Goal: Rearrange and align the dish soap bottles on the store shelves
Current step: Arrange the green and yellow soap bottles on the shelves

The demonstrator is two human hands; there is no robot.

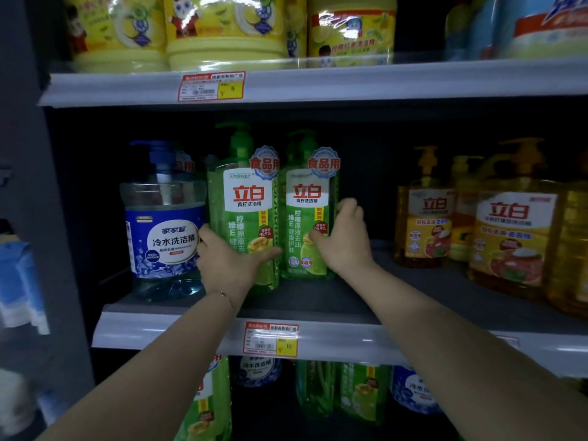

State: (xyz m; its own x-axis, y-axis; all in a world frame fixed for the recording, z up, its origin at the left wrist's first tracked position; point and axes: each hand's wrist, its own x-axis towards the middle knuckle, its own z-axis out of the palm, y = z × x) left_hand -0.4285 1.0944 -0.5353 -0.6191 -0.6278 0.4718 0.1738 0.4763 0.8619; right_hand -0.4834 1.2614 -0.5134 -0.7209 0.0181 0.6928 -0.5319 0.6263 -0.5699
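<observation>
You are gripping two green dish soap bottles at the centre of the frame, on the middle shelf [413, 342]. Your left hand [227, 261] is wrapping the lower body of the left green bottle [246, 198], thumb lying across its front and fingers curling round the side next to the blue bottle [165, 237]. Your right hand [342, 240] is clasping the right green bottle [307, 198], thumb on the label, fingers curled round its right edge. The left one is sitting nearer the shelf lip than its neighbour, so you are probably levelling the pair. Slide rather than lift, keeping both bases flat and the labels facing out. The low grips leave the pump tops free to tip, so go slowly, stopping well short of the yellow bottles [509, 237] at right.
</observation>
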